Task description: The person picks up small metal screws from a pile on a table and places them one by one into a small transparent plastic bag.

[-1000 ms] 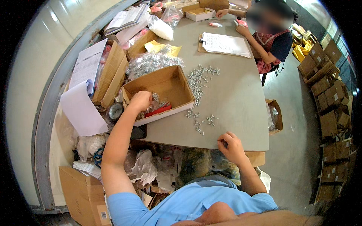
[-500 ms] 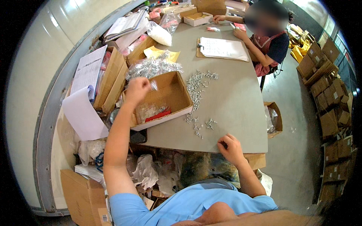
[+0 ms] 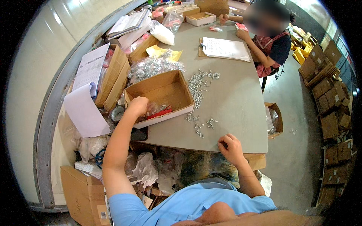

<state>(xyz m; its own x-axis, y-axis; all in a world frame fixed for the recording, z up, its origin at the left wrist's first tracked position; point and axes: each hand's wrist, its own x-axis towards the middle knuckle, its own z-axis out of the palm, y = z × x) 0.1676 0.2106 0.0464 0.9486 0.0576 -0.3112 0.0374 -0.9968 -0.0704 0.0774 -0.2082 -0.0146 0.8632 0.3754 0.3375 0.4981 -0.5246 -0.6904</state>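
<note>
The grey desk (image 3: pixel 241 109) fills the middle of the view, its top bare apart from a trail of small silver screws (image 3: pixel 200 90) running from 12 o'clock down toward the near edge. At 10 o'clock on it sits an open cardboard box (image 3: pixel 162 90) with small bags and a red strip in its near corner. The left hand (image 3: pixel 137 106) is curled shut inside that corner; what it grips is hidden. The right hand (image 3: pixel 230 147) rests at the near edge at 5 o'clock, fingers bent in, pinching something too small to make out, just below the last loose screws.

A clear bag of screws (image 3: pixel 154 66) lies behind the box. At 1 o'clock a clipboard with paper (image 3: pixel 225 49) lies before another person (image 3: pixel 269 41). Stacked cartons (image 3: pixel 332 98) line the concrete floor (image 3: pixel 298 150) at 3 o'clock; papers and boxes crowd the curved wall (image 3: pixel 34 75) at 9 o'clock.
</note>
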